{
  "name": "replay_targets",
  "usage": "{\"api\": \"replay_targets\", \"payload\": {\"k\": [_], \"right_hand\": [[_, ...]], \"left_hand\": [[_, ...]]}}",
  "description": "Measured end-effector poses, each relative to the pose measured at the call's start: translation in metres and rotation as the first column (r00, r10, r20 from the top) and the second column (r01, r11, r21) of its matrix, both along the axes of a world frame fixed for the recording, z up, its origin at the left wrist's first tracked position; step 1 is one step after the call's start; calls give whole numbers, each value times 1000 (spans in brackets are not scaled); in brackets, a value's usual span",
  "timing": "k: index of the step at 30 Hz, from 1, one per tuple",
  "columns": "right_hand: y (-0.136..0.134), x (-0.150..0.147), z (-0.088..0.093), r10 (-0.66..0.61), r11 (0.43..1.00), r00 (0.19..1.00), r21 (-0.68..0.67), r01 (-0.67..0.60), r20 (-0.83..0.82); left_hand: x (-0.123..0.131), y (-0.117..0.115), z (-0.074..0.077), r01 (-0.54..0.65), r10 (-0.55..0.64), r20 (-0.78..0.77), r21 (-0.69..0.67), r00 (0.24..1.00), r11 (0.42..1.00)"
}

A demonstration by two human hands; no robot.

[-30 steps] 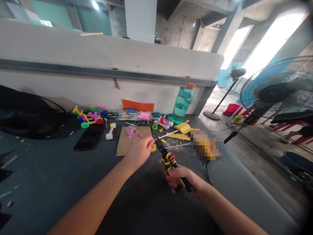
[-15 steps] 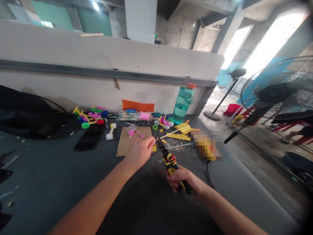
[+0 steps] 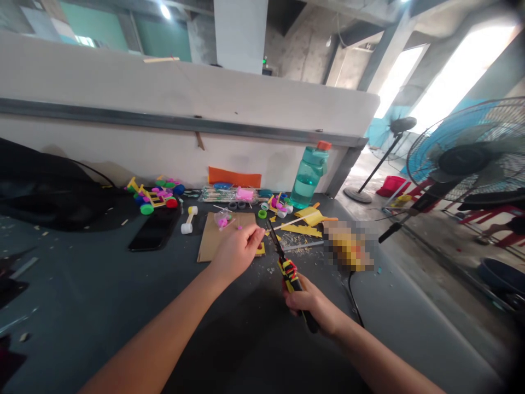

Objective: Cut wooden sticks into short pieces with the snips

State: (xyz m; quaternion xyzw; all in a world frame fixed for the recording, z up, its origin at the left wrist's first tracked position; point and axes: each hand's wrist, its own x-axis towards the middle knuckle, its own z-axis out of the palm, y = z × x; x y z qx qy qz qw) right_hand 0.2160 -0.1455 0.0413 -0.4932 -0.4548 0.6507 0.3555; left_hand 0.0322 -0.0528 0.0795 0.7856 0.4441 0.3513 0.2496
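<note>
Fingers pinched together, my left hand (image 3: 240, 246) holds one end of a thin pale stick (image 3: 293, 221) over the cardboard's right edge. The stick slants up to the right toward a yellow piece (image 3: 312, 216). Wrapped round the handles of black-and-yellow pliers (image 3: 290, 273) is my right hand (image 3: 307, 301). The pliers' jaws point up and left, close to the stick beside my left fingertips; whether they touch it I cannot tell. Brown cardboard (image 3: 209, 238) lies under and behind my left hand, with small pink parts on it.
Behind are a teal bottle (image 3: 305, 180), an orange strip (image 3: 233, 177) and colourful toy cars (image 3: 158, 198). A black phone (image 3: 151, 230) lies left. A blurred yellow object (image 3: 348, 246) with a cable is at right. Fans (image 3: 463, 158) stand beyond the table.
The pliers' handles have come together in my right hand and the jaws look closed. The whole view has shifted slightly.
</note>
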Motion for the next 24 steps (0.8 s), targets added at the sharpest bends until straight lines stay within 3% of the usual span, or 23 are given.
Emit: {"api": "replay_targets", "payload": {"k": [6,10,24], "right_hand": [[2,-2,-1,21,999,1000,37,-20,-11],[1,-1,-3,31,999,997,18,-30,-75],[1,3,-5,41,999,984,0,-42,-175]], "left_hand": [[3,3,-2,11,14,138,-179,990,984],[5,2,1,6,32,168,-224,985,975],[2,-4,4,-59,58,-50,-18,997,998]]}}
